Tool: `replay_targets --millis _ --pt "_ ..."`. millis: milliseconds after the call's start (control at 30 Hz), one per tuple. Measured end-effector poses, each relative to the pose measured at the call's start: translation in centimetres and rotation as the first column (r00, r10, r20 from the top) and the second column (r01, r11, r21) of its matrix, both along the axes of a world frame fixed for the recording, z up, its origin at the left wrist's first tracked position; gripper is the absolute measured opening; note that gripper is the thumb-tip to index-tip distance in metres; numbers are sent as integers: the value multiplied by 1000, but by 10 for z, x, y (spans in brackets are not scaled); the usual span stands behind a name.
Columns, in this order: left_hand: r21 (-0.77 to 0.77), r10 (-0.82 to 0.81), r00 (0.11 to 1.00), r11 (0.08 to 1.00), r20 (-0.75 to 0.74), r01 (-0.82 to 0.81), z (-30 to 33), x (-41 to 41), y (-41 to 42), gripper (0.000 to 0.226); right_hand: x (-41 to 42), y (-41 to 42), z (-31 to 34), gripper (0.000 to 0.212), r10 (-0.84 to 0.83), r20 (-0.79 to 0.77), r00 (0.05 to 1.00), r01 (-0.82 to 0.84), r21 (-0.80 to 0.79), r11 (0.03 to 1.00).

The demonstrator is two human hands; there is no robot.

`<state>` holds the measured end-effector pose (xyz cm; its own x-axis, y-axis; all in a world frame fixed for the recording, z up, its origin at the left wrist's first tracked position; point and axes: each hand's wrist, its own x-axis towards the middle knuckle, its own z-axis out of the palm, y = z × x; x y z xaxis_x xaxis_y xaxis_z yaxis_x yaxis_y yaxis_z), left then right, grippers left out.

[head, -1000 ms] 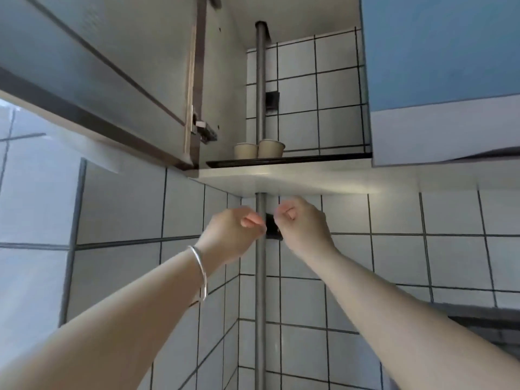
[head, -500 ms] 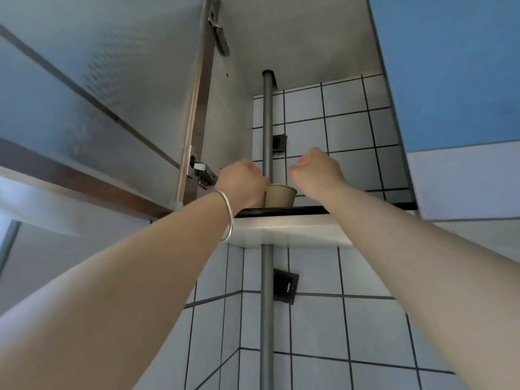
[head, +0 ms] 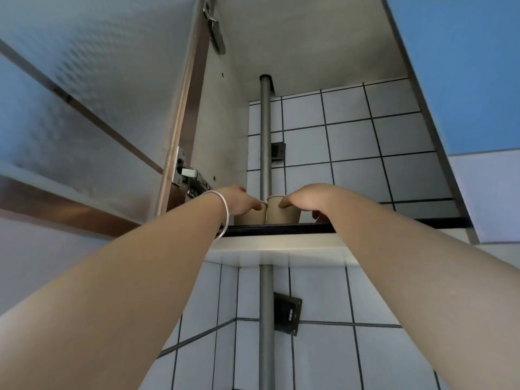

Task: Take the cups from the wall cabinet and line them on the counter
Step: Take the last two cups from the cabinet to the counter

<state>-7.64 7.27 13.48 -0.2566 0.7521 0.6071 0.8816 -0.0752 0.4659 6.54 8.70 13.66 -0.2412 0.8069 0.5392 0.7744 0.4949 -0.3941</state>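
Observation:
Two beige paper cups stand side by side on the dark shelf edge of the open wall cabinet. My left hand, with a silver bangle on its wrist, is wrapped over the left cup, thumb at its rim. My right hand reaches around the right cup, thumb on its rim and fingers behind it. Both cups still rest on the shelf. The counter is out of view.
The cabinet door hangs open to the left, with its hinge close to my left wrist. A grey vertical pipe runs through the cabinet just behind the cups. A blue cabinet side bounds the right.
Both hands rose from below the cabinet up to shelf level and reached in; their fists opened and closed around the two cups.

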Motion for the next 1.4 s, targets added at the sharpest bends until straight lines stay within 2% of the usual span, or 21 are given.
replay_targets --millis 167,267,433,533,600,733,867,1067,1133,1200,1267,1400 --pt "-45 28 1000 999 -13 -28 0 0 18 61 -8 11 5 58 15 -7 1000 -15 22 1000" --pt "-11 7 999 1000 49 -6 2 2 21 61 -10 17 6 53 54 -56 997 -53 20 998" --pt "111 -54 987 993 149 38 10 4 13 60 -9 23 8 48 153 -284 947 -151 29 988" --pt "238 -157 948 967 278 90 19 2 6 69 -9 20 10 59 214 -423 880 -198 83 977" --pt "333 -247 917 933 315 137 21 4 -2 71 -7 12 13 65 253 -519 816 -215 134 967" --pt "514 -327 896 846 299 138 16 12 -26 62 5 -10 10 62 383 -678 627 -277 266 923" --pt "599 -431 846 782 314 176 -6 20 -49 66 6 -30 -14 66 429 -727 536 -330 287 899" --pt "648 -534 766 733 358 209 -50 24 -79 62 -5 -59 -59 71 464 -816 346 -404 316 858" --pt "664 -554 746 719 370 204 -63 22 -90 60 -9 -72 -74 66 473 -826 307 -425 326 844" --pt "687 -570 730 701 377 193 -79 19 -103 44 -13 -86 -88 61 471 -844 256 -478 313 821" --pt "673 -560 726 717 400 183 -97 17 -117 34 -17 -99 -107 62 452 -866 214 -537 282 795" --pt "605 -471 734 790 489 104 -145 14 -146 32 -23 -117 -154 53 423 -895 145 -666 228 710"
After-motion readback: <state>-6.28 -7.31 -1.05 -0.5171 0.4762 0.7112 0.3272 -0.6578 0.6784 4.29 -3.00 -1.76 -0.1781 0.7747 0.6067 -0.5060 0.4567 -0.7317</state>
